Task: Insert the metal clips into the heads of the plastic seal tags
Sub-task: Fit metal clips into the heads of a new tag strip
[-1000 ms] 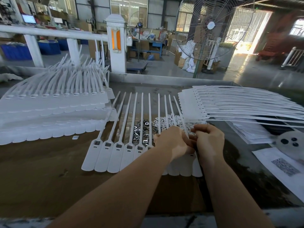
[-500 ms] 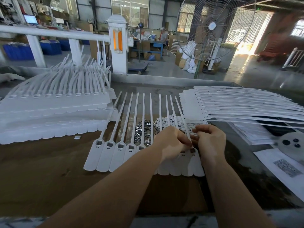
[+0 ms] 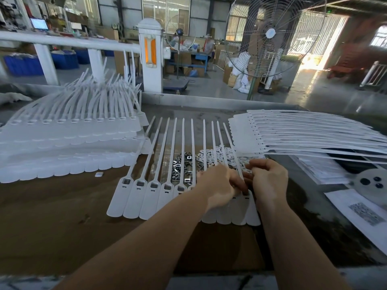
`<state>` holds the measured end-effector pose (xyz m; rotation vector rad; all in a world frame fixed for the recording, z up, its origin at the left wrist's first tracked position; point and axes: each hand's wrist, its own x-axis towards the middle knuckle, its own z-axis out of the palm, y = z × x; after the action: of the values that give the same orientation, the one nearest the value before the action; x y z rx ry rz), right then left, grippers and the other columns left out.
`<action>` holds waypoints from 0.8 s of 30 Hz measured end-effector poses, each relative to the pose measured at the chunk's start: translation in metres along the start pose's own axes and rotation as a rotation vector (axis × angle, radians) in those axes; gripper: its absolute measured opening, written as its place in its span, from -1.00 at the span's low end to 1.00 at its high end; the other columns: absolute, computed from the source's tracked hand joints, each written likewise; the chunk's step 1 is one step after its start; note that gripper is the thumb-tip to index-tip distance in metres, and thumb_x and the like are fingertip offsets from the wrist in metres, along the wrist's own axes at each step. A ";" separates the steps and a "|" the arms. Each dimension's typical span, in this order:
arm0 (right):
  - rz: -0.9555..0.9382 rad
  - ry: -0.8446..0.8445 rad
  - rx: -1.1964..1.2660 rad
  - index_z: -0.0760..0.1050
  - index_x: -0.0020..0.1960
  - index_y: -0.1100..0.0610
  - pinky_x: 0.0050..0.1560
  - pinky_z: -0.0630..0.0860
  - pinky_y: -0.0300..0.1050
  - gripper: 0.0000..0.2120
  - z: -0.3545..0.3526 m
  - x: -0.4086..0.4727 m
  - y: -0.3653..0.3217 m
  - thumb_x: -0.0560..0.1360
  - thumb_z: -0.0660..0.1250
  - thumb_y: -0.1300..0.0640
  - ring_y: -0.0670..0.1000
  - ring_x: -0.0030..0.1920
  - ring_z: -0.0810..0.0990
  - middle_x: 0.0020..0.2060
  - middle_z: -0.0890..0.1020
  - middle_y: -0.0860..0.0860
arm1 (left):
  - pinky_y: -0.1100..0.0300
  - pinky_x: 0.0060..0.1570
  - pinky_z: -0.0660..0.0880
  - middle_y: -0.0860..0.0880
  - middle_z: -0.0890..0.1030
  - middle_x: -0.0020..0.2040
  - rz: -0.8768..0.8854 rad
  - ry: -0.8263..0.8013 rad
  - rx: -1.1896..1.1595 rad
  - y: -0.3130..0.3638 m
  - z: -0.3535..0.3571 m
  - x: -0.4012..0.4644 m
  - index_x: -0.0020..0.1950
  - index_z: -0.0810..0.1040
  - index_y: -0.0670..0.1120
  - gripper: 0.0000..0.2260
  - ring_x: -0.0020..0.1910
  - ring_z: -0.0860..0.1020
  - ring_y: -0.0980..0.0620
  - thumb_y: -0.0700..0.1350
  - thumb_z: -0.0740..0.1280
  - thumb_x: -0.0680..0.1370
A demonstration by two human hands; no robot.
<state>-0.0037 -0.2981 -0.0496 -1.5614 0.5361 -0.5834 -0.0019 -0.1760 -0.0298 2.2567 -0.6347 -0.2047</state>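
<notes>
1. Head view: a row of white plastic seal tags [image 3: 159, 197] is laid flat on the brown worktable [image 3: 52, 216], heads toward the person and straps fanned out toward the far edge.
2. Square openings can be seen in the heads of the five tags on the left of the row; the heads further right are mostly covered by the hands.
3. The left hand [image 3: 217, 185] is curled over the tag heads in the middle of the row, fingertips pressed down at the head of the rightmost tag [image 3: 252, 210]. Whether anything is pinched under there can't really be made out, it's all hidden by the knuckles.
4. The right hand [image 3: 269, 181] is held just beside the left, fingers bent in toward the same spot by that tag's strap. What's being gripped, if anything, can't be told from this angle.
5. A loose pile of metal clips [image 3: 184, 166] is spread on the table under the straps, just beyond the hands.
6. Small white plastic pieces [image 3: 219, 153] are heaped right next to the clips, on their right.
7. A big stack of tags [image 3: 69, 143] is piled on the left of the table, and another stack [image 3: 293, 135] is laid on the right with straps pointing right.
8. A printed sheet [image 3: 360, 210] is lying at the right edge, and a standing fan [image 3: 270, 34] is seen behind the table.
</notes>
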 end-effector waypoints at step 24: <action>-0.007 0.054 -0.062 0.56 -0.11 0.11 -0.34 0.56 -0.22 -0.73 0.000 0.001 -0.002 0.50 0.17 0.40 0.00 -0.25 0.67 -0.21 0.64 0.07 | 0.02 0.08 0.51 -0.03 0.56 0.17 -0.409 0.625 0.081 -0.086 -0.102 -0.036 0.08 0.60 0.09 -0.85 0.09 0.51 -0.09 -0.07 0.29 0.57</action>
<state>-0.0023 -0.2985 -0.0478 -1.6099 0.5948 -0.6212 0.0337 -0.0430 -0.0230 2.3294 0.1508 0.3277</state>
